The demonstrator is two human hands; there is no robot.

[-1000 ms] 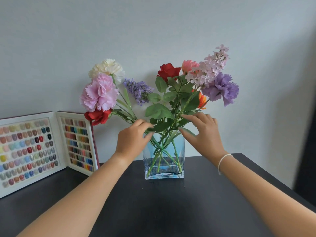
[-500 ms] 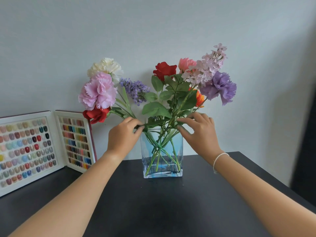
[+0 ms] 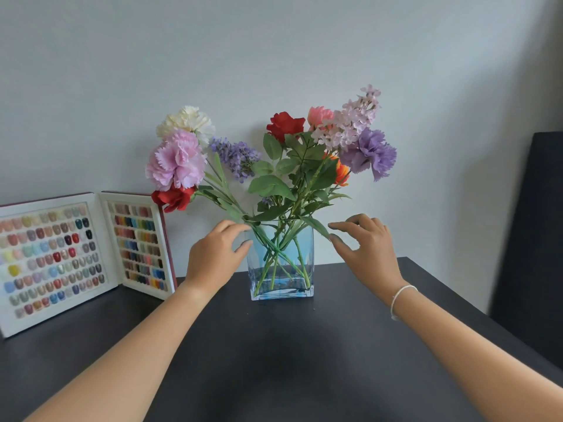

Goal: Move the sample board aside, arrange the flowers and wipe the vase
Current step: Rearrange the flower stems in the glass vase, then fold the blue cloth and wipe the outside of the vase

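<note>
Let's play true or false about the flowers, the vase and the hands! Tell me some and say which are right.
1. The vase is clear blue glass, so you see the stems inside. True.
2. The sample board lies flat in front of the vase. False: it stands open at the left, by the wall.
3. The right hand grips a red flower. False: it holds nothing, its fingers relaxed beside the vase.
4. The left hand is at the vase's left edge, near the rim. True.
5. The vase stands on a dark table. True.
</note>
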